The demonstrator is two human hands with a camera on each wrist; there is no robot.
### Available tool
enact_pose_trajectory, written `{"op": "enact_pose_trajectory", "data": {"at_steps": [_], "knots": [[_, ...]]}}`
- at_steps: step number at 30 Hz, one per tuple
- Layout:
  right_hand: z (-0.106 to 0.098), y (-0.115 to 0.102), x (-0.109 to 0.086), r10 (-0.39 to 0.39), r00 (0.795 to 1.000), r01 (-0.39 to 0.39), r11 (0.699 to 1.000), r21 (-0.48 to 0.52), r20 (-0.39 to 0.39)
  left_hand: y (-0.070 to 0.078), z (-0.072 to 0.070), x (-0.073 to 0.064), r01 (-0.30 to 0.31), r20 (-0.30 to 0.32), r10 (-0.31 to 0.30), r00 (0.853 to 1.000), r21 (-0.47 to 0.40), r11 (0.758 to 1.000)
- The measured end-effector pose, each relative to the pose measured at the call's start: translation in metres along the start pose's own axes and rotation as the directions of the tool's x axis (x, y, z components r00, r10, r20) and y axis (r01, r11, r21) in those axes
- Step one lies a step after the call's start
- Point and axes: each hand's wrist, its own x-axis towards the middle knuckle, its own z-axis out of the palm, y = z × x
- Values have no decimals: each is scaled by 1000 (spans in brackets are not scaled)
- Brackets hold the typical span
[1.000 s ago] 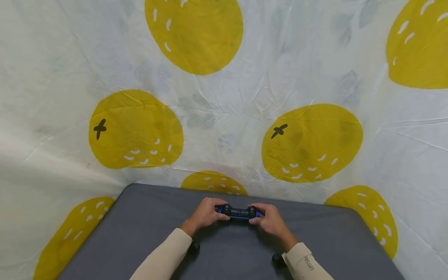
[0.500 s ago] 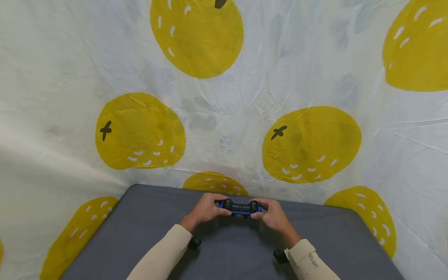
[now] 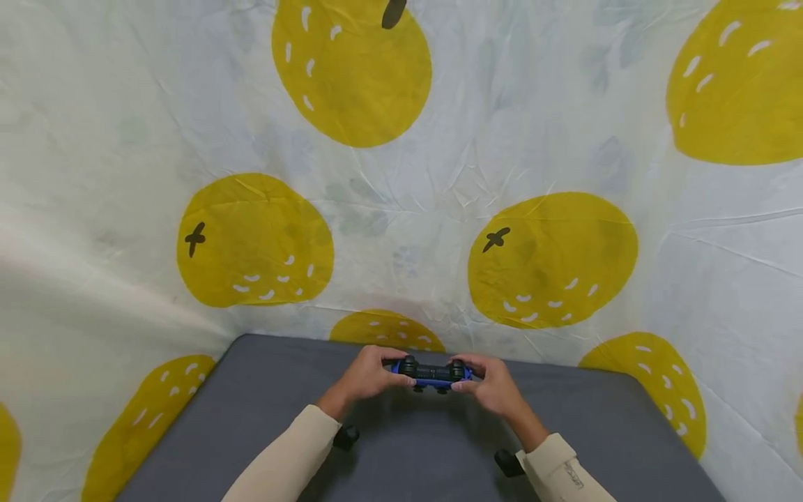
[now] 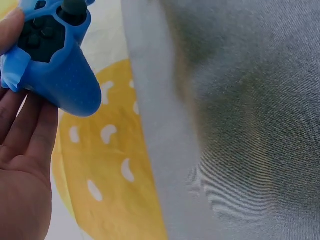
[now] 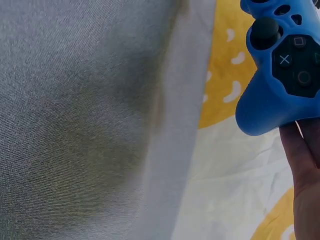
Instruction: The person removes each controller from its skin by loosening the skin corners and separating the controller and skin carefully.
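A game controller [image 3: 433, 375] with a blue cover hangs above the grey surface, its black shoulder buttons toward the head camera. My left hand [image 3: 369, 375] pinches one end between thumb and fingers; my right hand [image 3: 493, 383] pinches the other. In the left wrist view, the left thumb is at the edge by the direction pad, where a flap of the blue cover [image 4: 14, 70] sticks out, and fingers lie beneath. The right wrist view shows the grip, stick and symbol buttons [image 5: 299, 65]; fingers [image 5: 299, 155] reach under the controller, and the right thumb is out of frame.
The grey cloth-covered table [image 3: 401, 453] lies beneath the hands. A white fabric backdrop [image 3: 401, 272] printed with yellow fruit rises behind it and along both sides. Black wrist devices [image 3: 346, 437] sit under the two sleeves.
Both hands have raised the controller slightly in view and tilted it, so more of its blue cover and its sticks show now. The grips look unchanged; the head view has shifted slightly.
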Motion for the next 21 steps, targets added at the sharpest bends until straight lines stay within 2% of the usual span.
{"op": "enact_pose_trajectory", "data": {"at_steps": [4, 9, 16, 21], "knots": [[-3, -8, -8, 8, 1000, -8, 1000, -14, -16, 5, -3, -5, -2, 9, 2, 1000, -17, 1000], [-11, -21, -15, 7, 1000, -6, 999, 49, -8, 12, -8, -7, -2, 27, 4, 1000, -74, 997], [-19, -32, -17, 37, 999, -38, 995, 88, 18, 23, -14, -9, 30, 39, -25, 999, -134, 990], [-22, -36, -17, 26, 999, -28, 994, 105, 23, 29, -17, -11, 30, 26, -26, 999, -174, 984]]}}
